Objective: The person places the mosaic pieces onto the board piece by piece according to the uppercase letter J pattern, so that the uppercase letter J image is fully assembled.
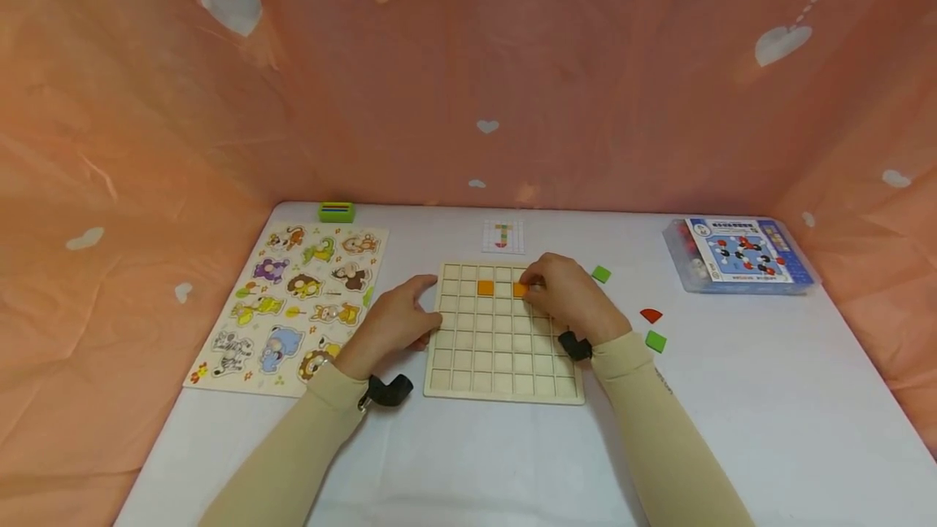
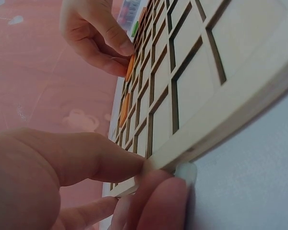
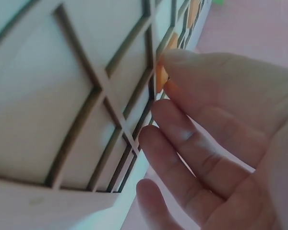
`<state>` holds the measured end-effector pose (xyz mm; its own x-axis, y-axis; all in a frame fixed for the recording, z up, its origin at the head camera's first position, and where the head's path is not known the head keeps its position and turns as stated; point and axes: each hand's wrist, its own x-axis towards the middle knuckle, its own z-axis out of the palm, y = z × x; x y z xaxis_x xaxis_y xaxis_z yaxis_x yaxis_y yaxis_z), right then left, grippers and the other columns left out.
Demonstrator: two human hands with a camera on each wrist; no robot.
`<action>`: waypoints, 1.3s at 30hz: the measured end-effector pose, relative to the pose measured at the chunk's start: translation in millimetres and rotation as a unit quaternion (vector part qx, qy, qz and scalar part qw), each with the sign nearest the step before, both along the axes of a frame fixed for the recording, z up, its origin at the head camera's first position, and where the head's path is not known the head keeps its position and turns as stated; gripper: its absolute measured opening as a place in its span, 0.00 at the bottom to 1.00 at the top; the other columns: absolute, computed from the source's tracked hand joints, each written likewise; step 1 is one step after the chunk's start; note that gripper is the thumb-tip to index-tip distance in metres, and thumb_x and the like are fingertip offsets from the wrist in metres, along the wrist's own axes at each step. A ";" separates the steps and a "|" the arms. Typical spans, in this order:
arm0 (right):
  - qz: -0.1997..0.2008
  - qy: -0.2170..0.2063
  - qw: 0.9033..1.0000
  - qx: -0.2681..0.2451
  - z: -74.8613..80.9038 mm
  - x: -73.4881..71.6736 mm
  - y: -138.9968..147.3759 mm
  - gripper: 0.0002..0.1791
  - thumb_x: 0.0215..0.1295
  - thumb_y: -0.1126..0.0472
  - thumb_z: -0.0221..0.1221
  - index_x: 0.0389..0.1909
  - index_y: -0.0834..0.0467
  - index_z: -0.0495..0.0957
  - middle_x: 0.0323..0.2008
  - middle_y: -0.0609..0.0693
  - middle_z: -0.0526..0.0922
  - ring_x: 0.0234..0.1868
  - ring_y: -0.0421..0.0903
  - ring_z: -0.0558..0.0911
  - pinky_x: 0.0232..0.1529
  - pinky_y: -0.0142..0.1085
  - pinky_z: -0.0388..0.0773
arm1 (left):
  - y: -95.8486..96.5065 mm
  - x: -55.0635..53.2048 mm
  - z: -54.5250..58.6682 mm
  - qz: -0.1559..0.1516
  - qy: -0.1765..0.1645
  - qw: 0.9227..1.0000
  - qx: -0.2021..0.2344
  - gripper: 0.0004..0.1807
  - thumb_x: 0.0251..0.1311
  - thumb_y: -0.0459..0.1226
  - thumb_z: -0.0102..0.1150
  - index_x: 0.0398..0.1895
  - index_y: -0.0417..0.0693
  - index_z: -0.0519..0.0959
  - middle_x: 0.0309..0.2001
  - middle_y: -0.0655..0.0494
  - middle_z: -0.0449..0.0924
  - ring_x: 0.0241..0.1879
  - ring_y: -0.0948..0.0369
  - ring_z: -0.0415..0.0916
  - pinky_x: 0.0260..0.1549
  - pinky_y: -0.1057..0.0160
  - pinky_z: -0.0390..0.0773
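Note:
A wooden grid board (image 1: 503, 387) lies on the table with an orange square tile (image 1: 485, 288) set in one cell near its far side. My right hand (image 1: 574, 295) pinches a second orange tile (image 1: 520, 289) between thumb and index finger, right at a cell two places to the right. In the right wrist view this orange tile (image 3: 162, 80) shows at the fingertips, its other part hidden by the thumb. At the board's left edge my left hand (image 1: 395, 317) holds the rim, thumb on top; the curled fingers (image 2: 164, 203) show at the rim's side in the left wrist view.
Two green tiles (image 1: 601, 274) (image 1: 655, 341) and a red quarter-round piece (image 1: 651, 315) lie right of the board. Behind it is a small pattern card (image 1: 514, 244). An animal puzzle board (image 1: 252, 287) lies left, a green box (image 1: 336, 216) behind it, and a plastic case (image 1: 743, 254) back right.

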<state>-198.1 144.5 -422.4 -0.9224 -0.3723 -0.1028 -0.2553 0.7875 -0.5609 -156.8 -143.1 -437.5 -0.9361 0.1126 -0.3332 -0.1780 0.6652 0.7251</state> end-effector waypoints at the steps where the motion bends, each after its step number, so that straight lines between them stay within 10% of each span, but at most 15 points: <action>1: 0.002 0.003 1.000 -0.002 0.0 -0.3 1.2 0.12 0.74 0.59 0.67 0.53 0.58 0.90 0.51 0.54 0.86 0.52 0.52 0.84 0.60 0.50 0.83 | -0.5 -0.1 0.2 0.000 0.002 1.000 -0.002 0.40 0.67 0.37 0.66 0.83 0.53 0.66 0.25 0.51 0.83 0.21 0.59 0.80 0.28 0.64 0.78; 8: -0.022 0.005 0.999 -0.029 5.4 8.6 28.6 0.15 0.75 0.57 0.64 0.56 0.58 0.88 0.56 0.53 0.87 0.59 0.56 0.86 0.63 0.55 0.82 | -0.5 -1.2 0.4 -0.002 0.000 1.000 -0.004 0.40 0.67 0.37 0.66 0.83 0.53 0.66 0.25 0.51 0.83 0.22 0.59 0.81 0.28 0.63 0.79; 22: -0.073 0.051 0.995 0.045 5.2 77.2 132.1 0.13 0.72 0.59 0.68 0.52 0.59 0.89 0.50 0.55 0.88 0.54 0.59 0.86 0.59 0.61 0.82 | -6.6 2.6 1.0 0.011 -0.015 1.000 0.006 0.41 0.67 0.38 0.66 0.83 0.53 0.64 0.26 0.51 0.84 0.23 0.59 0.81 0.28 0.64 0.80; 39: -0.075 0.070 0.992 0.074 -9.3 92.6 170.4 0.12 0.66 0.63 0.71 0.48 0.63 0.89 0.45 0.57 0.88 0.49 0.59 0.85 0.57 0.62 0.82 | 0.4 0.0 -0.8 0.002 -0.009 1.000 0.014 0.41 0.67 0.37 0.66 0.83 0.53 0.65 0.26 0.51 0.83 0.23 0.59 0.81 0.27 0.64 0.80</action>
